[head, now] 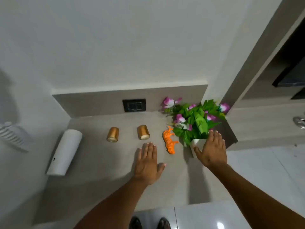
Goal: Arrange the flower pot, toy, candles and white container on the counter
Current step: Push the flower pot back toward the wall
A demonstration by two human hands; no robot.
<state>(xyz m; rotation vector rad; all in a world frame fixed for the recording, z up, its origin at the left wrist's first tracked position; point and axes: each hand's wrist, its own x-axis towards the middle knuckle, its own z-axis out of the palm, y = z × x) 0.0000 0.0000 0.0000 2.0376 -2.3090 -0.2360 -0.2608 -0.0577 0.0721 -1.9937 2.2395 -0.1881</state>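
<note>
On the beige counter (pixel 102 162) stand, from left to right, a tall white container (pixel 65 152), two gold candles (pixel 113 134) (pixel 143 132), an orange toy animal (pixel 170 142) and a white flower pot (pixel 197 143) with green leaves and purple flowers. My right hand (pixel 212 149) lies against the pot's front right side, thumb across its front face, fingers spread. My left hand (pixel 147 162) hovers flat over the counter in front of the right candle, fingers straight, holding nothing.
A black wall socket (pixel 134 105) sits in the low backsplash behind the candles. A wall corner rises behind the flowers. To the right, a lower surface carries a metal fitting (pixel 299 121). White floor tiles and two shoes show at the bottom.
</note>
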